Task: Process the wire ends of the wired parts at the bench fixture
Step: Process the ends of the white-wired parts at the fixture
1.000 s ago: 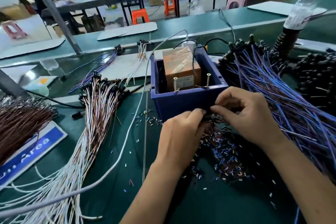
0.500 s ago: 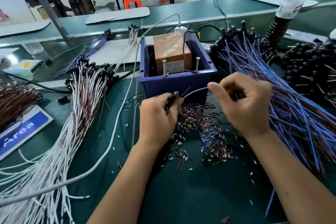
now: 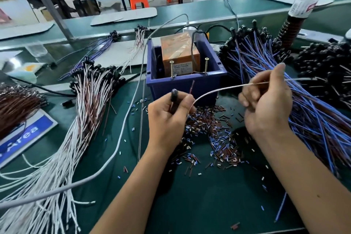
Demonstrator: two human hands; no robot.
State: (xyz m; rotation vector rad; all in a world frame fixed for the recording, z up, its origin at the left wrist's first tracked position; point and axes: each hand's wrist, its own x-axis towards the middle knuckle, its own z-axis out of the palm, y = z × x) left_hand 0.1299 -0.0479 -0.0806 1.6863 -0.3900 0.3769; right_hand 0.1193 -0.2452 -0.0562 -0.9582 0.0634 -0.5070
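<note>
- Left hand (image 3: 168, 118) curled round black head end of one wired part (image 3: 174, 94), thumb and fingers pinching it in front of the blue bin (image 3: 185, 85); likely held near the fixture so the ends can be fed or checked.
- Right hand (image 3: 266, 104) pinches the white wire (image 3: 228, 87) of the same part, stretching it rightward; tip runs off over the blue-wire pile (image 3: 313, 104). Probably pulled taut to inspect the end.
- A short red lead (image 3: 192, 87) sticks up from the left-hand grip.
- Part: small black bulb head, thin pale lead; end state too blurred to tell.
- Fixture: orange block (image 3: 179, 53) in the bin, two upright screws (image 3: 206, 65) on front rim.
- Cut insulation bits (image 3: 209, 133) heaped on green mat under both hands.
- White/brown wired bundle (image 3: 91, 89) lies left, apart from the hands; looks like a separate sorted batch.
</note>
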